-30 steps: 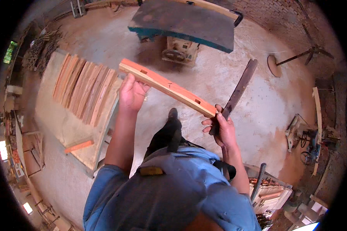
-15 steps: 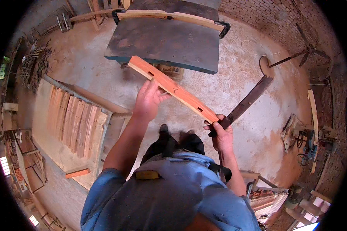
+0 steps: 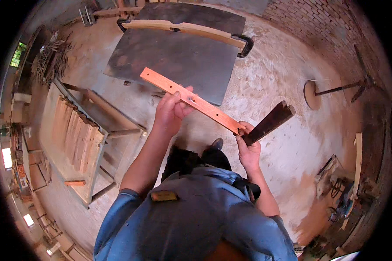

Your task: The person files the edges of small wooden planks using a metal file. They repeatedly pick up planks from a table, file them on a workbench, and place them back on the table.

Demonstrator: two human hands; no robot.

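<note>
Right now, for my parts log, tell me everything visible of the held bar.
The bar looks like reddish wood, long and straight, with small dark holes along its visible face. Held aloft, it slants toward the picture's lower right; the left hand grips near its middle, the right hand its right end.

Left hand (image 3: 170,114) holds 1 batten (image 3: 205,108).

No readable text, labels, brands, numbers or signs; none legible on held wooden strip (image 3: 205,108).
</note>
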